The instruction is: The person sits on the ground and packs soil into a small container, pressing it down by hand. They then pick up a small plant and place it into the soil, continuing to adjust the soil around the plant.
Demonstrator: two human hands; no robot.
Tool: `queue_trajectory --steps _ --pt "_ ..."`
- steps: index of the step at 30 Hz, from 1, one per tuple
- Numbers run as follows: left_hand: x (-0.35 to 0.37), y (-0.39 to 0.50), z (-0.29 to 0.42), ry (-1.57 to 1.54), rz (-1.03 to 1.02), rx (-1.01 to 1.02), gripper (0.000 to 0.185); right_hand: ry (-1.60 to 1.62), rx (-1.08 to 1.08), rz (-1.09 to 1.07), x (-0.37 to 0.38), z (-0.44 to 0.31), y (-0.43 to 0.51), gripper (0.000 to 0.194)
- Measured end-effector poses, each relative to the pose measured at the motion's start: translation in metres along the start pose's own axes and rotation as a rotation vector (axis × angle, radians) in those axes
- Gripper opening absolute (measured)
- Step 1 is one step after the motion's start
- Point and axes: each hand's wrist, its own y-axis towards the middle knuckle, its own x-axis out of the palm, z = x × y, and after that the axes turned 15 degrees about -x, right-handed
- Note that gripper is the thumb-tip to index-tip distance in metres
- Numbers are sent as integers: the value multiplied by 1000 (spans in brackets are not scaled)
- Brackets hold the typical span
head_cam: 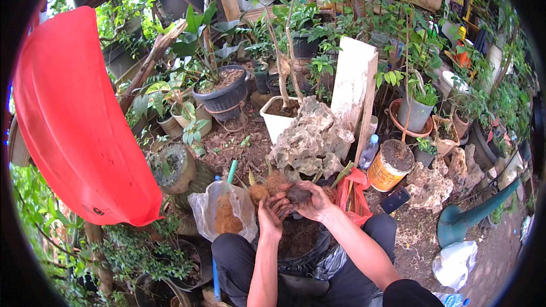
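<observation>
My right hand (315, 204) holds a dark round clump of soil (298, 195) with curled fingers. My left hand (272, 213) is cupped at its left side, palm up and fingers apart; whether its fingertips touch the clump is hard to tell. Below both hands, between my knees, is a black plastic bag (326, 243) with dark soil (298, 236) inside. Several balls of brown coconut fiber (276, 181) with green shoots lie just beyond my hands. To the left stands a clear plastic bag (200, 213) with loose brown fiber (227, 217) in it.
A red plastic sheet (81, 128) hangs at the left. Ahead are a rough rock (309, 136) and a white square pot (273, 123). On the right are a red plastic bag (356, 192), a water bottle (369, 152), a soil-filled bucket (387, 170) and a phone (395, 199).
</observation>
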Motion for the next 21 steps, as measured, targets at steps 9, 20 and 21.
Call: queue_trajectory --steps 9,20,21 --pt "-4 7 -3 -3 7 1 47 110 30 202 -23 13 12 23" --pt "-2 7 -3 -131 -22 7 45 -301 -313 233 -9 17 11 31" --pt "-2 7 -3 -143 -27 7 45 -259 -261 225 -6 15 11 32"
